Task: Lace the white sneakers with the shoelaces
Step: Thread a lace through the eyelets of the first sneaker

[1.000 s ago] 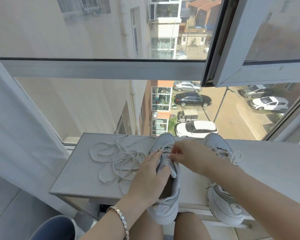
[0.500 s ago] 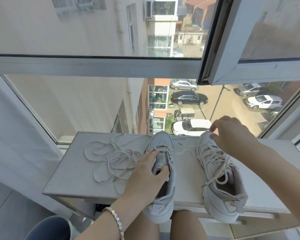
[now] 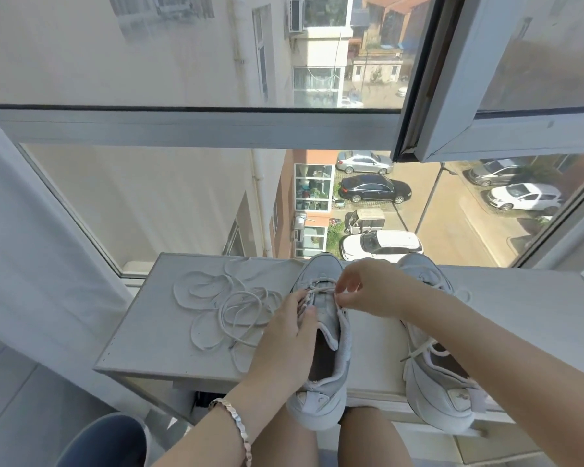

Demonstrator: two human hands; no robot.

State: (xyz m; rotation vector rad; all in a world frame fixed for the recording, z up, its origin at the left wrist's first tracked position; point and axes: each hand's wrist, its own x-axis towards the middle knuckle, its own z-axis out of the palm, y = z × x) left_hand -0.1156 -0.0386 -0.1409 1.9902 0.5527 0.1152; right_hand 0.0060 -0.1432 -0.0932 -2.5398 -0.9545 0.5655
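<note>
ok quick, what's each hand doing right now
Left hand: grips the half-laced sneaker by its side.
Right hand: pinches the shoelace at the eyelets.

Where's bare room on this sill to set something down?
Widest: the sill right of the right sneaker. Smaller: the near-left corner of the table, short of the shoelace coils. Crowded: those coils beside the middle sneaker, and between the sneakers, under the right forearm.

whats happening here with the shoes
A person is lacing a white sneaker on a small table by a window. The left hand grips its side while the right hand pinches the lace near the toe. Only the first rows are threaded. A second sneaker stands to its right, a loose lace lies left.
</note>
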